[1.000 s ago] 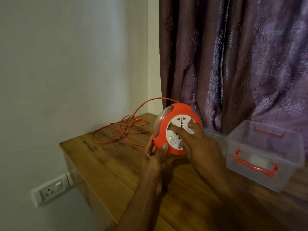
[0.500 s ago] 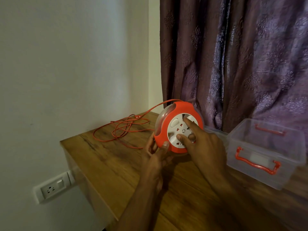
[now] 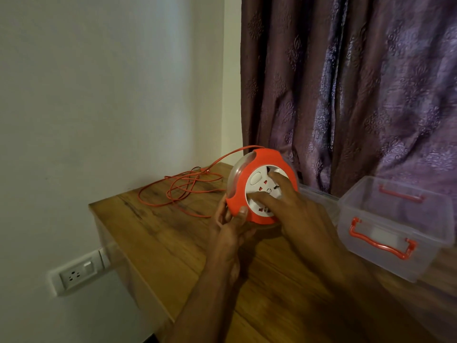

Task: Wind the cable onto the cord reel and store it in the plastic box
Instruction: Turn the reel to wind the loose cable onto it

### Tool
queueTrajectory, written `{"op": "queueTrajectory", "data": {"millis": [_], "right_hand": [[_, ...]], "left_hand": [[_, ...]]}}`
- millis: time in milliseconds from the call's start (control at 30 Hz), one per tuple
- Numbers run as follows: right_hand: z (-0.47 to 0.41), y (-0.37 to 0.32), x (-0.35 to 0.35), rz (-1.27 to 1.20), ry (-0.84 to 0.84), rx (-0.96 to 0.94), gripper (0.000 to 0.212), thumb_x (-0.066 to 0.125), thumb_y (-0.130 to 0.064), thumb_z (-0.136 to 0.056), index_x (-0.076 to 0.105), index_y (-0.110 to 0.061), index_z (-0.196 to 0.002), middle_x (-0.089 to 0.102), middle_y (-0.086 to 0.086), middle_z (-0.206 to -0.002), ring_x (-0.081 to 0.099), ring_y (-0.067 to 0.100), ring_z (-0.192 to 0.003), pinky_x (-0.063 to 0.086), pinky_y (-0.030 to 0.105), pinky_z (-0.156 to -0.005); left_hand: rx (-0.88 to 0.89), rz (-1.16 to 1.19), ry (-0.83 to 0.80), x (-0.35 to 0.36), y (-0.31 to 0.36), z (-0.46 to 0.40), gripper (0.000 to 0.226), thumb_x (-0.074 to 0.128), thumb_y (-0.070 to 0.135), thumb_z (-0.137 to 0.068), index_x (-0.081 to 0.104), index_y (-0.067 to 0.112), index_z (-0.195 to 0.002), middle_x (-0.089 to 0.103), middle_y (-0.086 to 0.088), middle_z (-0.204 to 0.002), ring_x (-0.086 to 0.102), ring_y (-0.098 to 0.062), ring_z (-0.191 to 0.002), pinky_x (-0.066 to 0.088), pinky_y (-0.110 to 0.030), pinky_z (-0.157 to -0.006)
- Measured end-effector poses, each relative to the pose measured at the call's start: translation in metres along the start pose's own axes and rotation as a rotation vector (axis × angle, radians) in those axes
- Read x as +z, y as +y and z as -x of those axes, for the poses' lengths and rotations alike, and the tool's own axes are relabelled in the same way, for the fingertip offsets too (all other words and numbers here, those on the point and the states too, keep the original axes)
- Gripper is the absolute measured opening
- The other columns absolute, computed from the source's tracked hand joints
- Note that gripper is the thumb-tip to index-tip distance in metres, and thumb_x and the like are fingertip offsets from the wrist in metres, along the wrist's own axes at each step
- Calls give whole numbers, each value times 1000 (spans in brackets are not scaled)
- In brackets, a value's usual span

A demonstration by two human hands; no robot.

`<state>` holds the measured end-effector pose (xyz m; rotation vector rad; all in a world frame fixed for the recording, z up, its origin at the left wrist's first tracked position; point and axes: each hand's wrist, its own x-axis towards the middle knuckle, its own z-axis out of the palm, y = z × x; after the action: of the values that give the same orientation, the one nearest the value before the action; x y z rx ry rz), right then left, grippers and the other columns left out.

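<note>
The round orange cord reel with a white socket face stands on edge above the wooden table. My left hand grips its lower left rim, thumb on the orange edge. My right hand presses its fingers on the white socket face. The orange cable leaves the top of the reel and lies in loose loops on the table's far left corner. The clear plastic box with orange handles sits open at the right.
A purple patterned curtain hangs behind the table. A white wall with a socket plate is on the left. A clear lid lies behind the reel, beside the box.
The white socket face has turned under my right fingers, and the cable loops on the table have shifted slightly. My left hand holds the rim as before.
</note>
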<state>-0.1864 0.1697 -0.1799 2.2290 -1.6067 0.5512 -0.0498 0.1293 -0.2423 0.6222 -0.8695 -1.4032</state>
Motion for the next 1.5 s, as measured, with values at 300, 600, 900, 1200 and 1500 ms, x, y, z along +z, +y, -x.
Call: {"op": "queueTrajectory", "data": {"millis": [300, 600, 900, 1200, 1500], "right_hand": [[1, 8, 8, -20, 22, 58, 55, 49, -33, -92, 24, -50, -138, 5, -1, -157, 40, 29, -131, 44, 40, -99], [-4, 4, 18, -166, 286, 200, 56, 54, -44, -89, 29, -46, -139, 55, 4, -128, 60, 26, -104, 53, 39, -76], [-3, -4, 16, -268, 332, 303, 55, 54, -42, -90, 32, -40, -141, 72, 11, -98, 66, 26, -80, 55, 39, -71], [-4, -1, 17, -116, 286, 250, 61, 47, -45, -92, 24, -30, -146, 64, 6, -122, 66, 28, -92, 56, 41, -74], [-5, 0, 15, -75, 307, 293, 65, 42, -65, -85, 24, -36, -141, 67, 3, -114, 65, 28, -95, 53, 39, -73]], "left_hand": [[0, -23, -19, 0, -2, -2, 59, 79, 33, -66, 59, 37, -121, 75, 4, -111, 73, -21, -99, 61, -34, -69], [16, -7, -34, -1, -4, -1, 58, 77, 29, -71, 59, 31, -126, 73, 1, -117, 71, -25, -105, 61, -35, -72], [18, -42, 8, -2, -9, -3, 66, 78, 35, -66, 57, 34, -128, 73, 2, -117, 69, -27, -108, 60, -44, -82], [5, -15, 17, -2, -8, -5, 51, 79, 32, -67, 60, 44, -114, 75, 7, -111, 71, -26, -105, 60, -42, -78], [42, -56, -55, 1, -8, -1, 49, 79, 35, -68, 63, 44, -114, 74, 5, -115, 71, -23, -106, 61, -40, -78]]}}
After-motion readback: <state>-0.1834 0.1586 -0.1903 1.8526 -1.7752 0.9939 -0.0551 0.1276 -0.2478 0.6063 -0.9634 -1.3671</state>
